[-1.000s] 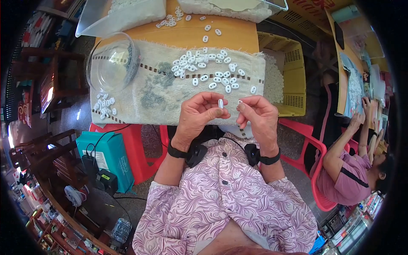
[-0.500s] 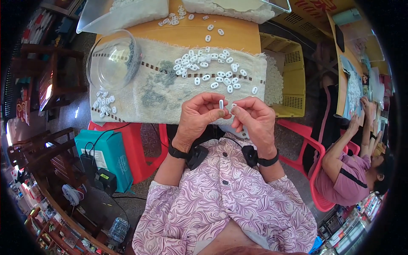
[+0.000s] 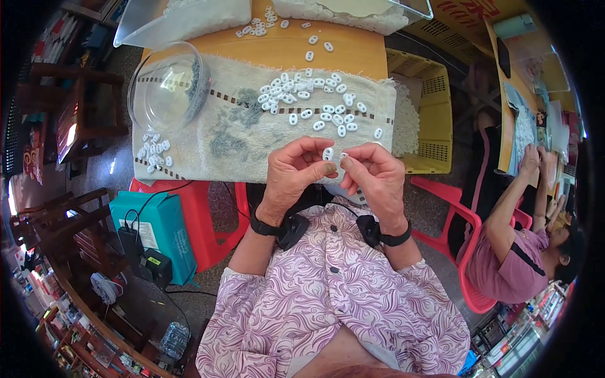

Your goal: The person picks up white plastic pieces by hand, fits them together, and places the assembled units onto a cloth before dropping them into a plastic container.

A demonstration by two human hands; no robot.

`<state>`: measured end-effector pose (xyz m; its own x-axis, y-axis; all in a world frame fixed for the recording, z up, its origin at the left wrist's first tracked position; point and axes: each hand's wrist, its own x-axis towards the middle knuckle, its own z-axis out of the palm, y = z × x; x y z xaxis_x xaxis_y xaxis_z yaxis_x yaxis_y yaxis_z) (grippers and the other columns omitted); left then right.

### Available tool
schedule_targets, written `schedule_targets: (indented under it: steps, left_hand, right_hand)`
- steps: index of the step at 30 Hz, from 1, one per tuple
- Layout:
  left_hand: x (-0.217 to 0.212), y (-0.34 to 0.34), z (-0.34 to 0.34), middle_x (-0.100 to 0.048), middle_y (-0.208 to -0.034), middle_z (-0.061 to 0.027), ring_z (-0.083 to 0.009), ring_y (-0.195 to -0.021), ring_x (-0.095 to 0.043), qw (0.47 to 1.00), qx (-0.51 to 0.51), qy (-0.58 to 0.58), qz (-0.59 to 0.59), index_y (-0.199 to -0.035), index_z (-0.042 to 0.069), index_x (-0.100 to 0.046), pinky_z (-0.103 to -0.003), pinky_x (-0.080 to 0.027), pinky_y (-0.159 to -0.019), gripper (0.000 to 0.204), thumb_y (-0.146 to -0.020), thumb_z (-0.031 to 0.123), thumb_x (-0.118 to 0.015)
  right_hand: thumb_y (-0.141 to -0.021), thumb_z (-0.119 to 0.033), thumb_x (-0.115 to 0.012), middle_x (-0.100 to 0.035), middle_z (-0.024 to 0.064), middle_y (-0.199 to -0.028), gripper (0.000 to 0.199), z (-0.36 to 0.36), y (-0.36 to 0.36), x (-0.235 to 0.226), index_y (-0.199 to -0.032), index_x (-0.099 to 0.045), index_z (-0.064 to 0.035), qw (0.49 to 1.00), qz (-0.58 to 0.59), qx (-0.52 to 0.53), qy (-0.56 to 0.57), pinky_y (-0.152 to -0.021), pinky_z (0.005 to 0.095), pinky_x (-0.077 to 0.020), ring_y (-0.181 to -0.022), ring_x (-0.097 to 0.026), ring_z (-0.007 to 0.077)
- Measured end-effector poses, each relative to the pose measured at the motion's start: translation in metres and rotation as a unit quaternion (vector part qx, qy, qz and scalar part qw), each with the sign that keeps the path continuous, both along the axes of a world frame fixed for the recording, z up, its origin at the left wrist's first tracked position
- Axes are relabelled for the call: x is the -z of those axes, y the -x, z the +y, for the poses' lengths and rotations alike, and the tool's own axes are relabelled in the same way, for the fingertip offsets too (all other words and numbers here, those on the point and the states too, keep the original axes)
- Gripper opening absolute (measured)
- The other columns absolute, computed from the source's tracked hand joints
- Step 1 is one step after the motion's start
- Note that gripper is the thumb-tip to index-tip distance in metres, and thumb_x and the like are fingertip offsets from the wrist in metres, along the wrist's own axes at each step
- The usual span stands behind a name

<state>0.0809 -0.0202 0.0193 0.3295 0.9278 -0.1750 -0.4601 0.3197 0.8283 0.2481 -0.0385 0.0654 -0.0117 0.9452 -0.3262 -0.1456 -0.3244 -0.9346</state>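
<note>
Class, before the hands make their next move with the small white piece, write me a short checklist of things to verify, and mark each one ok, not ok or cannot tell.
1. White piece pinched by left hand: ok.
2. Right hand fingertips close beside the piece: ok; what they hold: cannot tell.
3. Pile of loose pieces on the towel, within reach: ok.
4. Clear bowl on the towel's left corner, away from the hands: ok.
5. Smaller group of pieces near the towel's left edge, not over it: ok.
6. Piece correctly oriented: cannot tell.
</note>
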Motion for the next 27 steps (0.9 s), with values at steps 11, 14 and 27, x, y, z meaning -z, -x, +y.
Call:
schedule_targets:
  steps: [11, 14, 27]
  left_hand:
    - [-0.0039, 0.0002, -0.0018, -0.064, -0.090, -0.0071, -0.0131, -0.080, -0.064, 1.000, -0.007, -0.009, 0.020, -0.108, -0.005, -0.060, -0.028, -0.057, -0.074, 0.029, -0.080, -0.007, -0.067]
    - [-0.0032, 0.0001, -0.0030, -0.064, -0.090, -0.0063, -0.0121, -0.080, -0.064, 0.999, -0.011, -0.021, 0.031, -0.107, -0.005, -0.060, -0.025, -0.056, -0.073, 0.030, -0.079, -0.006, -0.068]
    - [-0.0066, -0.0017, -0.0049, -0.064, -0.084, -0.0024, -0.0068, -0.074, -0.061, 0.990, -0.032, -0.067, 0.117, -0.104, -0.002, -0.064, -0.019, -0.051, -0.064, 0.030, -0.075, -0.004, -0.073]
  right_hand:
    - [-0.088, -0.003, -0.061, -0.063, 0.0053, -0.072, 0.013, -0.0014, 0.0021, 0.0004, -0.099, -0.060, 0.0043, 1.000, -0.007, 0.000, 0.006, -0.047, 0.0176, -0.0473, -0.058, -0.060, 0.0071]
    - [-0.088, -0.003, -0.061, -0.063, 0.0054, -0.071, 0.013, -0.0016, 0.0028, 0.0001, -0.099, -0.060, 0.0045, 1.000, -0.019, -0.005, 0.004, -0.046, 0.0175, -0.0472, -0.058, -0.060, 0.0071]
    - [-0.088, -0.003, -0.062, -0.064, 0.0050, -0.071, 0.012, -0.0007, 0.0030, 0.0005, -0.097, -0.060, 0.0044, 1.000, -0.020, -0.015, 0.009, -0.045, 0.0177, -0.0467, -0.056, -0.059, 0.0062]
